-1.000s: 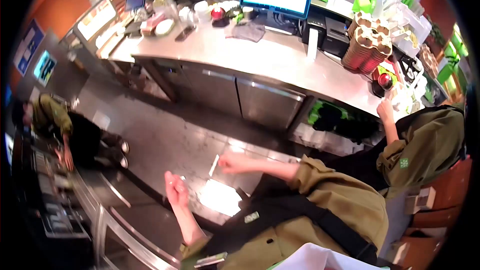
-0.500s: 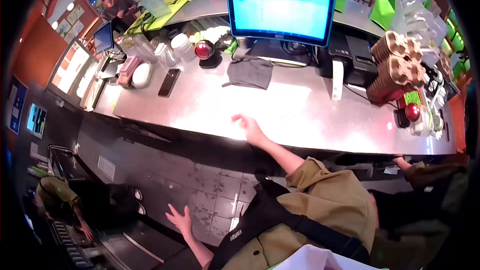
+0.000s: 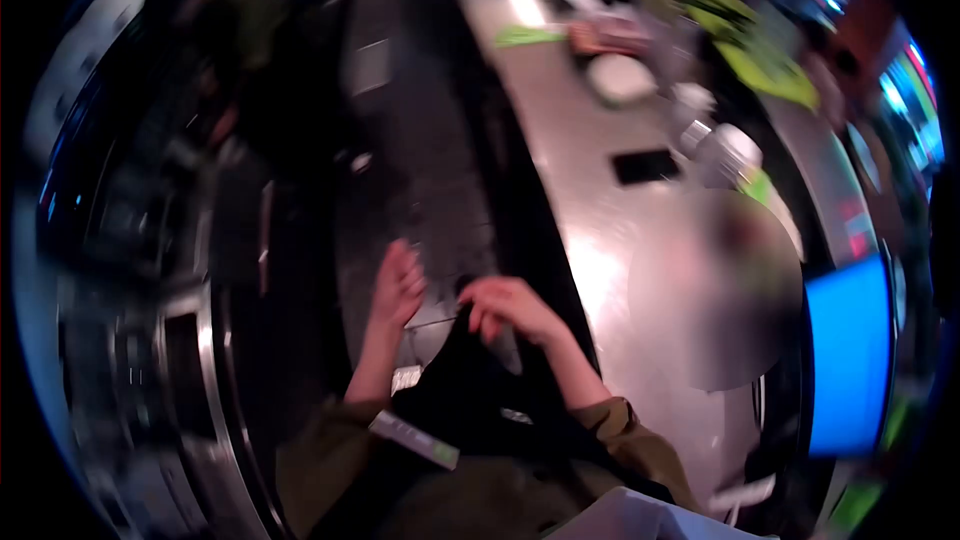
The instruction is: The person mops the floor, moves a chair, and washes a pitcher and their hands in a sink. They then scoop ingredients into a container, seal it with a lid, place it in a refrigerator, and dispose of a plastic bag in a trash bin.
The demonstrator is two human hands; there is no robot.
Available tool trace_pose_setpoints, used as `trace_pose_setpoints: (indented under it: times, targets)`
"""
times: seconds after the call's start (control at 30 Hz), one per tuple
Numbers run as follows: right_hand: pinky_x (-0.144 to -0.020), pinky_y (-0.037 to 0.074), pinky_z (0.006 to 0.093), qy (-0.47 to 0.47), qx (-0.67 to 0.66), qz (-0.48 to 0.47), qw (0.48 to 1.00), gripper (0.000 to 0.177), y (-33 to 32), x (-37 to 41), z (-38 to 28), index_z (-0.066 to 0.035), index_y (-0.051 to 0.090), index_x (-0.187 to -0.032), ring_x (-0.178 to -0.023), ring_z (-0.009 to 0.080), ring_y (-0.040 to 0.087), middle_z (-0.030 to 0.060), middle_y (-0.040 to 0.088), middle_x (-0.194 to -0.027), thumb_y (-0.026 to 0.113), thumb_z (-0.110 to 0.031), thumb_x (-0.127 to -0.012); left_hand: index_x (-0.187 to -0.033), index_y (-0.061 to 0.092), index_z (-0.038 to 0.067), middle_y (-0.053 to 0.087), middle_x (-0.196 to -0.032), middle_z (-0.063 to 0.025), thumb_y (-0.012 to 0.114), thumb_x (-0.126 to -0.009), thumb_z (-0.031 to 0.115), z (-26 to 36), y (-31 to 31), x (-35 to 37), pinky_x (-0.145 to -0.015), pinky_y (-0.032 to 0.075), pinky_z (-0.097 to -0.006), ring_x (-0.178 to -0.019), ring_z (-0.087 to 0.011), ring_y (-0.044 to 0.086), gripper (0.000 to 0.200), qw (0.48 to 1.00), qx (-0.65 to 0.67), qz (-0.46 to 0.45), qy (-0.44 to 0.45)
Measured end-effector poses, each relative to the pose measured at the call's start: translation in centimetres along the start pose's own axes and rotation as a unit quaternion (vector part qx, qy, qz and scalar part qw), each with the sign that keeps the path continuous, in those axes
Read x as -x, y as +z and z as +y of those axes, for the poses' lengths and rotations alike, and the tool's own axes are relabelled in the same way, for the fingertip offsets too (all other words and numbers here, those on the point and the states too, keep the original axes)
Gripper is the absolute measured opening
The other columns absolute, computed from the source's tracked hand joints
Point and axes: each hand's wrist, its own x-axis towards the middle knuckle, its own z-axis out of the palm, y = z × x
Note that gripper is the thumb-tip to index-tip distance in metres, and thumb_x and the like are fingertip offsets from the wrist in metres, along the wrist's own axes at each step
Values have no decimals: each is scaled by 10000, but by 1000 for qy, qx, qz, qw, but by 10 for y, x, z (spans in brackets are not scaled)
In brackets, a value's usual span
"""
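frame is motion-blurred. all places relative to steel counter (image 3: 590,230). right hand (image 3: 505,305) sits at the counter's near edge, fingers curled shut on the top edge of the black apron (image 3: 465,385). the apron hangs just off that edge, against the person's front. left hand (image 3: 400,285) is further off the counter over the dark floor, just beside the apron, fingers straight and gripping nothing. black phone (image 3: 645,166) and white cup (image 3: 735,153) lie on the counter, and a blue monitor (image 3: 848,355) is at its far side.

Olive-green sleeves (image 3: 622,432) rolled above the wrists, with a black apron (image 3: 465,402).
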Motion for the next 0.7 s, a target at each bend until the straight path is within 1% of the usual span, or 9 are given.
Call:
trace_pose_setpoints:
  times: [0.07, 0.13, 0.2, 0.27, 0.33, 0.43, 0.47, 0.53, 0.7]
  targets:
    - [-491, 383, 165, -237, 279, 177, 914, 222, 8, -73, -63, -8, 493, -998, -535, 48, 484, 5, 534, -677, 527, -82, -792, -618, 305, 150, 281, -528, 51, 448, -856, 124, 55, 12, -39, -327, 178, -203, -388, -41, 225, 280, 999, -20, 33, 15]
    - [-452, 355, 165, -284, 249, 100, 920, 185, 22, -78, -124, -3, 494, -951, -492, 42, 455, 2, 498, -622, 516, -32, -770, -624, 297, 150, 280, -520, 52, 458, -846, 97, 112, 47, -58, -321, 166, -202, -379, -40, 232, 280, 942, -126, -300, 77]
    - [-468, 351, 167, -362, 113, -47, 924, 182, -3, -118, -127, -18, 506, -919, -483, 42, 452, -5, 477, -550, 559, -55, -748, -629, 300, 151, 281, -508, 53, 458, -840, 81, 147, 6, -106, -319, 161, -200, -371, -40, 240, 273, 988, -59, -110, 89]
    - [-438, 312, 170, -187, -58, 52, 979, 114, -17, -226, -149, -10, 521, -825, -462, 42, 420, -5, 481, -558, 539, -109, -771, -637, 295, 141, 279, -492, 55, 459, -829, 60, 185, -44, -191, -318, 152, -195, -364, -42, 245, 265, 992, 39, 82, 82]
    - [-402, 270, 192, -256, 33, 28, 966, 237, -21, -305, -172, -6, 527, -716, -439, 51, 390, 4, 494, -566, 541, -232, -786, -636, 284, 121, 276, -493, 57, 457, -826, 44, 214, -3, -184, -314, 150, -199, -358, -44, 221, 267, 977, -169, 55, 121]
    - [-395, 265, 200, -337, 94, -258, 901, 301, -13, -343, -236, -7, 532, -706, -437, 64, 394, 12, 503, -585, 547, -299, -781, -634, 280, 126, 265, -494, 64, 453, -829, 45, 289, 17, -194, -312, 144, -206, -342, -48, 197, 273, 887, -219, -375, 156]
    - [-355, 215, 221, -385, 110, -263, 878, 357, -12, -369, -245, -25, 426, -555, -353, 75, 297, 2, 366, -427, 516, -271, -798, -632, 273, 141, 252, -496, 68, 444, -825, 26, 306, 4, -213, -314, 133, -211, -329, -44, 180, 283, 900, -143, -389, 136]
    - [-352, 220, 224, -195, 40, -135, 971, 395, -42, -439, -240, -30, 414, -540, -344, 87, 309, 21, 397, -434, 504, -303, -811, -632, 271, 143, 261, -500, 74, 455, -819, 21, 325, -32, -274, -318, 136, -202, -341, -31, 207, 289, 986, -121, 43, 111]
    - [-373, 255, 220, -242, 6, -270, 932, 400, -94, -545, -300, -10, 456, -590, -392, 92, 356, 28, 439, -484, 526, -343, -799, -618, 304, 136, 313, -506, 55, 490, -801, 25, 357, -34, -398, -340, 196, -179, -392, -34, 275, 284, 946, -240, -204, 76]
